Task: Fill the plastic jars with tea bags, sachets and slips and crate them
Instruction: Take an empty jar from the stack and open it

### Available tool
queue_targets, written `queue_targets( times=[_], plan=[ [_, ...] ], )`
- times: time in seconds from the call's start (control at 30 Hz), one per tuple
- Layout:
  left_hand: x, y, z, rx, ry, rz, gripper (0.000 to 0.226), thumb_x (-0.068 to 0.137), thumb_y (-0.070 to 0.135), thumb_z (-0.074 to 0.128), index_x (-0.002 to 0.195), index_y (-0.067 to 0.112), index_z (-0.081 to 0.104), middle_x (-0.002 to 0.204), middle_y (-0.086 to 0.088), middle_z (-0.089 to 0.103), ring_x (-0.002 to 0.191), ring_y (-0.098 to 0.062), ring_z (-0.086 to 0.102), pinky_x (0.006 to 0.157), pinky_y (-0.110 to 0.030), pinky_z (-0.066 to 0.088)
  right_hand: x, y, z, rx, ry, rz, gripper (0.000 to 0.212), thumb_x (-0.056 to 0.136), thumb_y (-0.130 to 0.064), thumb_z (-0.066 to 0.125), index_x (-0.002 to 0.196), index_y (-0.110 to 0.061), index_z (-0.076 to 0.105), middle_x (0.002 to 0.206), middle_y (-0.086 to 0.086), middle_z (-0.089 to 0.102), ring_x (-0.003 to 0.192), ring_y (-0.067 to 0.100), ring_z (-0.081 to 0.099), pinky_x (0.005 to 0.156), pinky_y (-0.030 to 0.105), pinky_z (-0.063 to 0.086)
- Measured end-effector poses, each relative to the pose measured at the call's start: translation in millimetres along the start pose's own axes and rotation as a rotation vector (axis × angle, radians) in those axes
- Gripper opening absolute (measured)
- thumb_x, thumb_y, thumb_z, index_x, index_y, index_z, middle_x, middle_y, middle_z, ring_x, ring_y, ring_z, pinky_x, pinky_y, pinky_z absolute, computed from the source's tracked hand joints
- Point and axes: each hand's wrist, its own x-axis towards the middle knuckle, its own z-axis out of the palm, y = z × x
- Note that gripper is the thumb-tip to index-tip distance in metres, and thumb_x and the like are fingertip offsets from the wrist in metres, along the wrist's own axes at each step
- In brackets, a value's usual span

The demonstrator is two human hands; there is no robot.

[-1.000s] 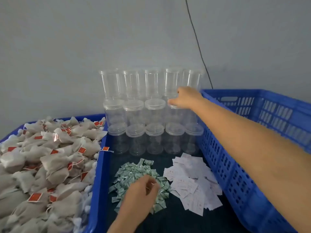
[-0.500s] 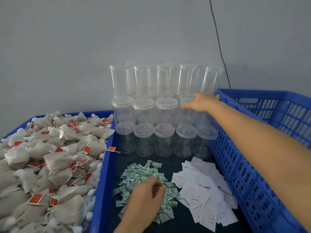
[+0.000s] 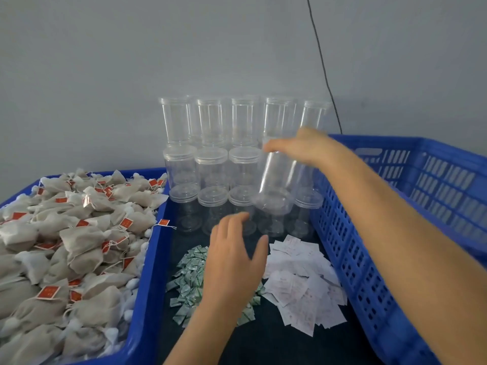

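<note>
Closest in, the left hand (image 3: 234,262) hangs over the dark work surface (image 3: 263,343) with fingers spread and loose, nothing in it, right above a heap of little green-and-white sachets (image 3: 188,277), crinkly foil-looking squares, too many to count. Just to the right of that is a scatter of thin white paper slips (image 3: 303,285) with faint red print, overlapping each other, also way past counting. On the left a blue plastic bin (image 3: 147,272) is heaped with tea bags (image 3: 66,248): soft beige fabric pouches with strings and small red tags, plus white fluffy balls along the edge. On the right stands a blue lattice crate (image 3: 369,272) with slotted walls. Further back, the right hand (image 3: 305,147) has its fingers curled round the lid end of one clear plastic jar (image 3: 276,185), which is lifted and tilted, its base swung toward the camera, a bit motion-blurred. Behind it the other jars (image 3: 210,167) are stacked against the grey wall (image 3: 131,61) in three tiers, smooth see-through cylinders with screw lids; I count five across on top, the lower rows partly hidden by the arm. A thin black cable (image 3: 322,61) runs down the wall.
</note>
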Motion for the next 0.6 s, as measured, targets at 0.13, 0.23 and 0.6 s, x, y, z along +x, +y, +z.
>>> queue_targets(
  times=[0.13,0.23,0.6],
  plan=[
    [-17,16,1,0.224,0.143,0.180,0.073,0.070,0.041,0.076,0.128,0.004,0.051,0.129,-0.010,0.052,0.120,-0.027,0.046,0.099,-0.039,0.040,-66,23,51,0.260,-0.113,0.030,0.106,0.075,-0.069,0.068,0.157,-0.017,0.025,0.161,0.006,0.028,0.142,0.028,0.037,0.104,0.041,0.036],
    [-40,9,6,0.516,0.047,0.263,0.098,0.051,0.050,0.085,0.129,0.002,0.050,0.127,-0.017,0.056,0.118,-0.036,0.053,0.097,-0.056,0.042,-98,54,83,0.460,-0.255,0.153,0.071,0.084,-0.069,0.059,0.138,-0.023,0.055,0.147,0.007,0.047,0.128,0.022,0.051,0.106,0.041,0.043],
    [-68,-29,1,0.733,-0.321,0.360,0.105,0.043,0.040,0.083,0.132,0.010,0.036,0.114,-0.013,0.064,0.096,-0.028,0.065,0.080,-0.037,0.054,-136,105,120,0.443,-0.613,0.376,0.052,0.090,-0.071,0.041,0.099,-0.023,0.057,0.064,-0.002,0.051,0.057,0.011,0.046,0.054,0.022,0.038]
  ],
)
